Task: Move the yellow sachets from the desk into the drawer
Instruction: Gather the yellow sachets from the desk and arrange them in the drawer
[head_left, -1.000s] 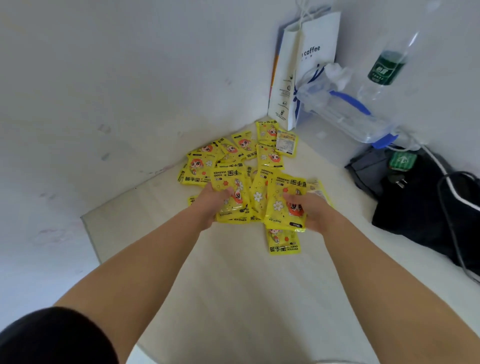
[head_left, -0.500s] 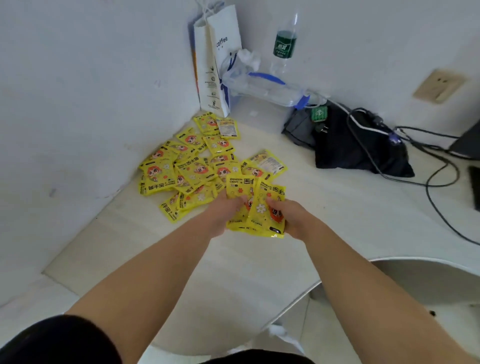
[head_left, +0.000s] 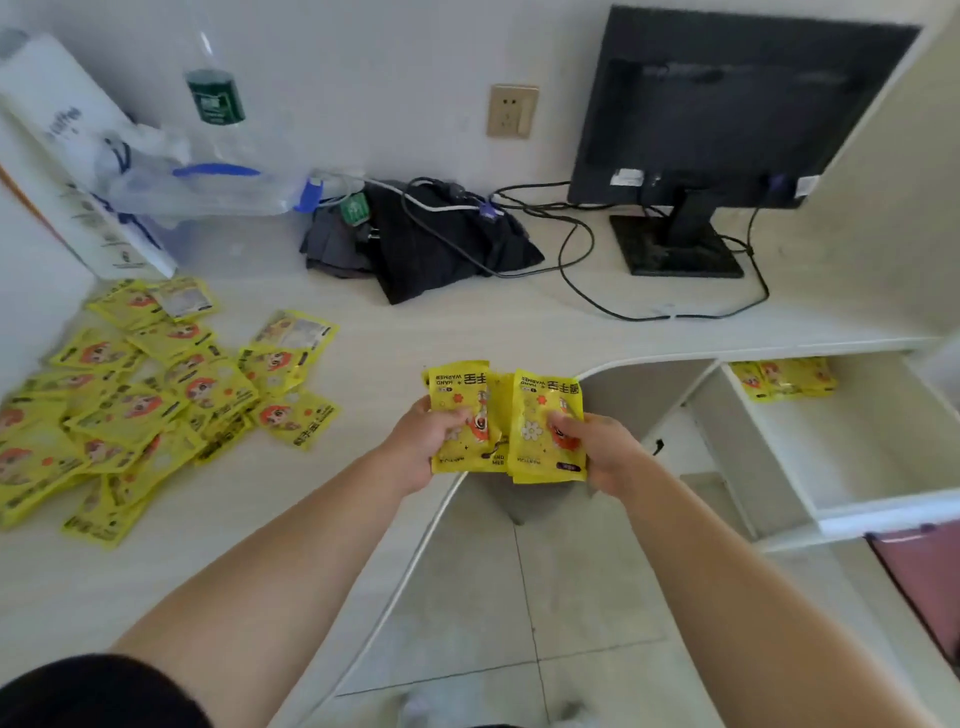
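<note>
Both hands hold a bunch of yellow sachets (head_left: 506, 410) in the air just past the desk's curved front edge. My left hand (head_left: 423, 447) grips the bunch's left side and my right hand (head_left: 597, 449) grips its right side. Several more yellow sachets (head_left: 140, 405) lie scattered on the white desk (head_left: 467, 332) at the left. The open white drawer (head_left: 852, 457) is at the right, below the desk top, with a few yellow sachets (head_left: 784, 378) lying at its back.
A black monitor (head_left: 727, 109) stands at the back right with cables (head_left: 582, 249) trailing over the desk. Dark folded cloth (head_left: 441, 249), a clear plastic box (head_left: 208, 192), a water bottle (head_left: 215, 98) and a white paper bag (head_left: 67, 135) sit along the wall. Tiled floor (head_left: 519, 597) lies below.
Both hands lifted the bunch of sachets off the pile and carried it right, past the desk edge. The view swung right, so the monitor and open drawer came into sight.
</note>
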